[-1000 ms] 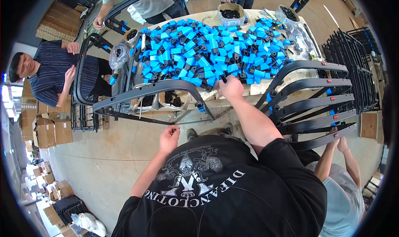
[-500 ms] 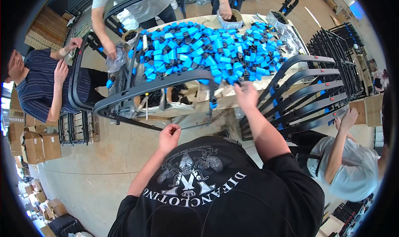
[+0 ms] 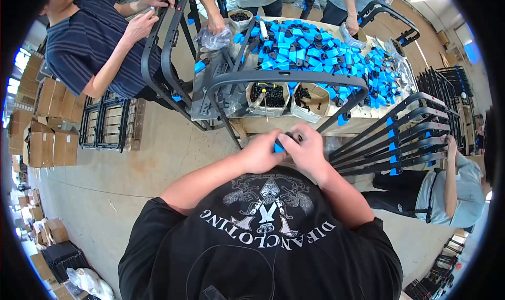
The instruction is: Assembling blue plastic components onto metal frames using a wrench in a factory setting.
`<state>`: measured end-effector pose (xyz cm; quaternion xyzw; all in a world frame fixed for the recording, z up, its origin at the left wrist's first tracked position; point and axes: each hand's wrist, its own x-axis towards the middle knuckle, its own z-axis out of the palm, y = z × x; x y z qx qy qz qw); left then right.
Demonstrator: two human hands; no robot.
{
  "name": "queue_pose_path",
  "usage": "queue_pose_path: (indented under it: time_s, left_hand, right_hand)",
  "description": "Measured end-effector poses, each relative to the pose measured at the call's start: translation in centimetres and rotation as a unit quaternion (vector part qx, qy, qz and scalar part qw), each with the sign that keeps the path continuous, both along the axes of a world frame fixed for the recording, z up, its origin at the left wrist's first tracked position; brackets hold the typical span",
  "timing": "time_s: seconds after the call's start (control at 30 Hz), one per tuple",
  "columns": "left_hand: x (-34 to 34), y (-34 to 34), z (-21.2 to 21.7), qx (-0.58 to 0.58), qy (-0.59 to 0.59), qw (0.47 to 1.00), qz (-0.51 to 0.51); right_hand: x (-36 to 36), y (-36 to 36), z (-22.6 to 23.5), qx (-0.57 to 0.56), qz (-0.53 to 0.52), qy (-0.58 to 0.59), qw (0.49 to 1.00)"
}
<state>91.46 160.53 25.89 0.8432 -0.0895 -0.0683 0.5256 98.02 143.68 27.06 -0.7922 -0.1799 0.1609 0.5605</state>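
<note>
Held piece (image 3: 279,148): smooth blue plastic by its look; heaped pieces (image 3: 315,45): blue and black plastic, faintly glossy. Curved frame (image 3: 289,78): dark, smooth, satin-matt, apparently coated metal; bag (image 3: 215,39): clear crinkled plastic, shiny. Table (image 3: 252,125): pale wood; cartons (image 3: 39,147): brown matt cardboard; T-shirt (image 3: 252,263): black matt cloth.

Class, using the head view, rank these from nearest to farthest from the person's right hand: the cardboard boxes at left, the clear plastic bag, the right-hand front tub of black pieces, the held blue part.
1. Blue part: between the left hand and right hand.
2. Tub: just ahead.
3. Plastic bag: farther ahead, leftward.
4. Cardboard boxes: far left.
</note>
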Motion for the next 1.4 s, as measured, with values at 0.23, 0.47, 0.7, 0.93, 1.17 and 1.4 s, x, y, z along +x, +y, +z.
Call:
queue_pose_path:
  time_s: [0.23, 0.47, 0.7, 0.93, 1.17, 1.4]
  left_hand:
    - [0.1, 2.9, 0.5, -0.044, 0.127, 0.991, 0.006]
    - [-1.1, 3.6, 2.2, 0.021, 0.113, 0.975, 0.188]
    - [1.3, 2.8, 2.1, 0.222, -0.143, 0.958, 0.110]
    - [0.0, 5.6, -0.3, 0.215, -0.115, 0.966, 0.081]
    - [-4.1, 13.0, -6.1, -0.134, 0.195, 0.929, 0.283]
    - [-4.1, 20.9, -12.4, -0.413, 0.231, 0.811, 0.344]
  right_hand:
    - [0.7, 4.6, -6.1, 0.101, 0.120, 0.293, 0.943]
    - [4.3, 2.7, -9.0, 0.433, 0.234, 0.591, 0.640]
    - [5.1, 2.4, -7.5, 0.486, 0.248, 0.623, 0.560]
    - [3.7, 4.1, -6.5, 0.388, 0.159, 0.689, 0.591]
    - [1.3, 9.8, -10.4, 0.084, 0.143, 0.534, 0.829]
    - [-1.2, 17.0, -14.3, 0.035, 0.209, 0.384, 0.899]
